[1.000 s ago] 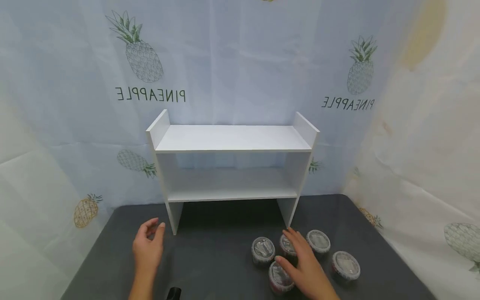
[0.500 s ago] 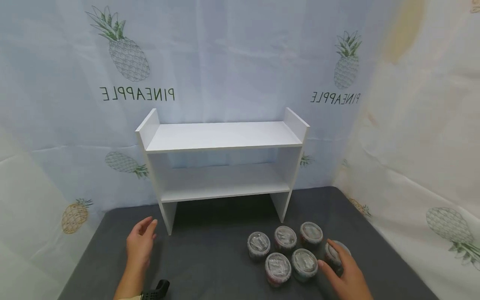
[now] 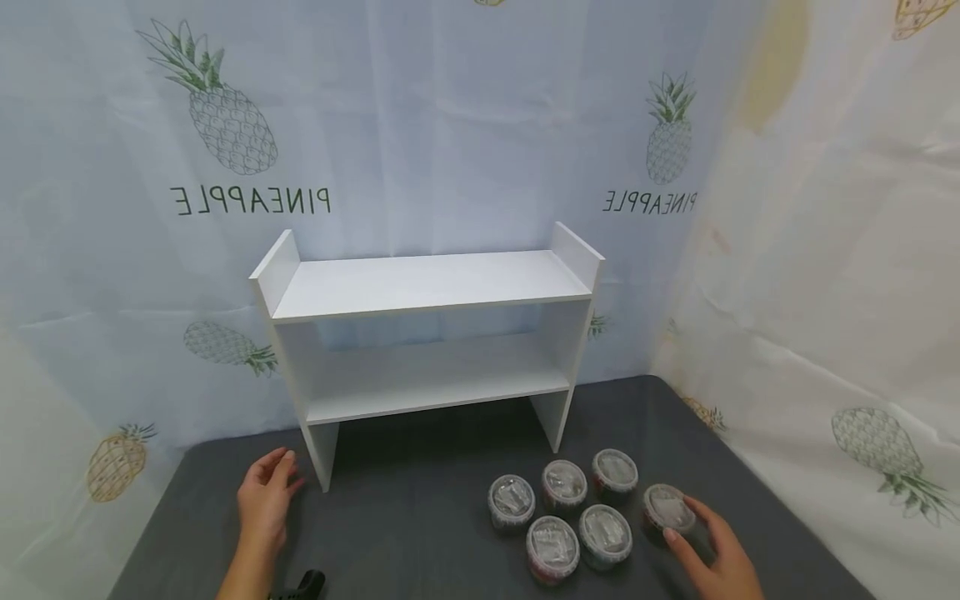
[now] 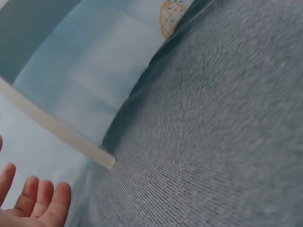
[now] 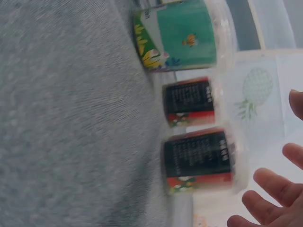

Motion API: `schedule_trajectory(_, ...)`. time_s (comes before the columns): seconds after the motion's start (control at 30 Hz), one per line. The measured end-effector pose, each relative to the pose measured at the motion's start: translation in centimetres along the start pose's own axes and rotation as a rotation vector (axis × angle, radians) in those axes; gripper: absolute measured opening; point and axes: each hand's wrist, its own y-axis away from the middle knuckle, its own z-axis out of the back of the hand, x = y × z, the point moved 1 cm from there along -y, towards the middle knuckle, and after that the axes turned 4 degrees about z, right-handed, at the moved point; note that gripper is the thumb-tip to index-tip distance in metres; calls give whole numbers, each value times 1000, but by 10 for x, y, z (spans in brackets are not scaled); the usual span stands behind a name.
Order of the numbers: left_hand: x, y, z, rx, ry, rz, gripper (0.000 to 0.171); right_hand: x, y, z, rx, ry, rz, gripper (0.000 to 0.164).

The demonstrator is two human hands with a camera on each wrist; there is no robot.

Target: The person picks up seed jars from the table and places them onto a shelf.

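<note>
On the dark tabletop, my right hand [image 3: 722, 554] is by the rightmost lidded tub [image 3: 669, 509], thumb and fingers spread at its near right side. In the right wrist view its fingers [image 5: 277, 187] are apart, with nothing between them. Several more tubs with clear lids stand to the left, among them a front tub [image 3: 552, 548] and a back tub [image 3: 615, 472]. The right wrist view shows a green-labelled tub [image 5: 184, 38] and a black-and-red one [image 5: 199, 161]. My left hand [image 3: 262, 500] hovers loosely curled and holds nothing, beside the shelf's left leg.
A white two-tier shelf [image 3: 435, 283] stands at the back of the dark table [image 3: 405, 533]. Behind it and along the sides hangs a pineapple-print curtain [image 3: 435, 133]. A black band [image 3: 307, 583] shows near my left wrist.
My right hand has moved right, from over the middle tubs to the rightmost one, uncovering a front tub. The head view has shifted slightly; my left hand stays near the shelf.
</note>
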Motion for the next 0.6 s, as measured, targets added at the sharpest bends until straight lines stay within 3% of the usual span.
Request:
schedule_trajectory(0.1,7,-3,3,30,-6,27,56,-8,-3,-3,30,-31,-89,83)
schedule_trajectory(0.2,13,-5,3,145,-62,48,61,-15,-7,-8,39,-77,-157,88)
schedule_trajectory(0.3,16,-7,0,224,-105,44,60,-22,-10,-15,-5,-160,-215,92)
schedule_trajectory(0.47,19,-11,-3,215,-109,16,58,-32,-17,-22,-87,-280,-269,95)
schedule_trajectory(0.6,21,-13,-3,205,-65,6,54,-39,-27,-23,-67,-356,-297,96)
